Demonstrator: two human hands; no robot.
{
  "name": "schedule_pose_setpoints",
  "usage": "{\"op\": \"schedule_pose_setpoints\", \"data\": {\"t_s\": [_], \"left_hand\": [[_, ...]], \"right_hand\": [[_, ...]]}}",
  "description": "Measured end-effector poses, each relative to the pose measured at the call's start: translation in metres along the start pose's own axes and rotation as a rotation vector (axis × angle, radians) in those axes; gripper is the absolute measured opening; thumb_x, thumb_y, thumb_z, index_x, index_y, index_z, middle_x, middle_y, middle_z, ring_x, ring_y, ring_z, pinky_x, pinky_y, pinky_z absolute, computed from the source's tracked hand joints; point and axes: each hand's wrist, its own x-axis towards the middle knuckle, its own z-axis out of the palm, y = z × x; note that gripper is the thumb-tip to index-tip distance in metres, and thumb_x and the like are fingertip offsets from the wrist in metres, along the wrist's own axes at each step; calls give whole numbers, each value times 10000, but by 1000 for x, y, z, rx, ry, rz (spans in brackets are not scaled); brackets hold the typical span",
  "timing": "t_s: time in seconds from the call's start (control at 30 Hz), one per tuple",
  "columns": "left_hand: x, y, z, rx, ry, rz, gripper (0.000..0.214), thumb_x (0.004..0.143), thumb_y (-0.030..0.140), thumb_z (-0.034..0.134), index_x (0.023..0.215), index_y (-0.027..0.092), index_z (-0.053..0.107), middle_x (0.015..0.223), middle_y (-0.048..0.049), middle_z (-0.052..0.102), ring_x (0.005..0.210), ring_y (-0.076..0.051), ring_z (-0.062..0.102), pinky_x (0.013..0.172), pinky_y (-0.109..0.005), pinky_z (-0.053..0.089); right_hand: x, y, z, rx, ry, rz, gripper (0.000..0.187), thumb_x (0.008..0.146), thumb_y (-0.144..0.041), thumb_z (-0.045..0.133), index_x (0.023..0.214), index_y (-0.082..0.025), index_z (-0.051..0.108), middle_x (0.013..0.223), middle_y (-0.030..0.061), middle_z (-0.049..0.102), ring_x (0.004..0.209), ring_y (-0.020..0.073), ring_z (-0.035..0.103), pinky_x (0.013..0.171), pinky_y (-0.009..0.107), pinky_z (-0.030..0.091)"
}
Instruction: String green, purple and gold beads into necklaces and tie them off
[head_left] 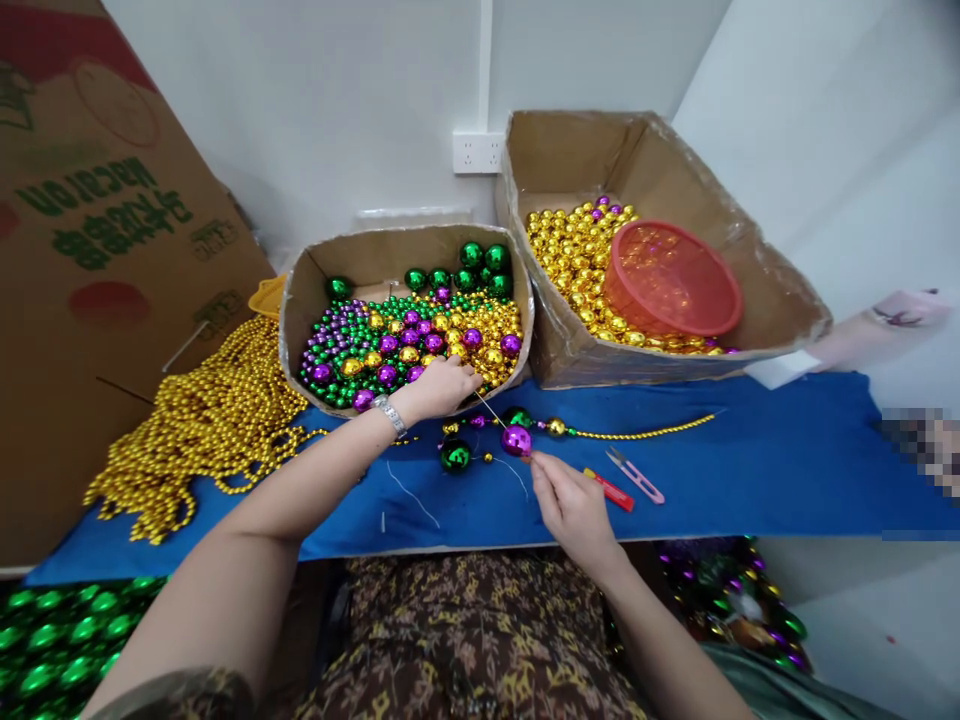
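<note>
My left hand (pixel 444 385), a metal watch (pixel 390 414) on its wrist, reaches over the front rim of the smaller cardboard box (pixel 405 240). Its bent fingers press together among gold and purple beads; what they grip is hidden. Just outside that box, my right hand (pixel 574 505) pinches a large shiny purple bead (pixel 516 440) at its lower side. From this bead a thin needle-like rod (pixel 491 408) slants up toward my left hand. Close by on the blue cloth lie a large green bead (pixel 455 456), a gold bead (pixel 556 427) and a twisted gold strand (pixel 645 430).
A larger box (pixel 540 350) with gold beads and a red basket (pixel 671 280) stands at back right. Pink thread snips (pixel 637 475) and a red-yellow cutter-like tool (pixel 611 490) lie right of my right hand. Gold bead chains (pixel 217 410) heap at left on the blue cloth (pixel 787 480).
</note>
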Motion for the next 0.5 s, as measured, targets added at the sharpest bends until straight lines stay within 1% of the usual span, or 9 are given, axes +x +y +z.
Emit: {"op": "schedule_pose_setpoints", "data": {"t_s": [0.07,0.23,0.4,0.5], "left_hand": [[-1,0,-1,22,3,26,207,816,81,490,947,134,642,890,-152,656,836,-271,560,680,-360,390],[-4,1,-1,-33,37,34,158,821,82,482,836,139,628,789,-136,658,775,-246,546,657,-341,386],[-7,0,2,-51,90,32,188,839,79,439,843,151,613,724,-125,642,709,-234,524,627,-337,385],[-9,-2,1,-29,91,64,167,841,80,456,830,156,605,709,-119,640,722,-232,531,624,-320,382]], "right_hand": [[-1,-1,1,6,1,-1,249,970,-208,423,1074,-162,645,880,90,738,772,190,715,715,296,581],[-3,-1,-1,-7,8,-1,257,967,-221,426,1076,-171,653,894,92,742,792,200,724,740,302,593],[-3,1,-1,-14,16,0,252,968,-227,425,1062,-172,652,862,87,739,789,202,724,752,306,593],[-3,1,0,-16,2,3,248,970,-215,421,1066,-170,645,864,87,735,802,201,721,759,306,589]]}}
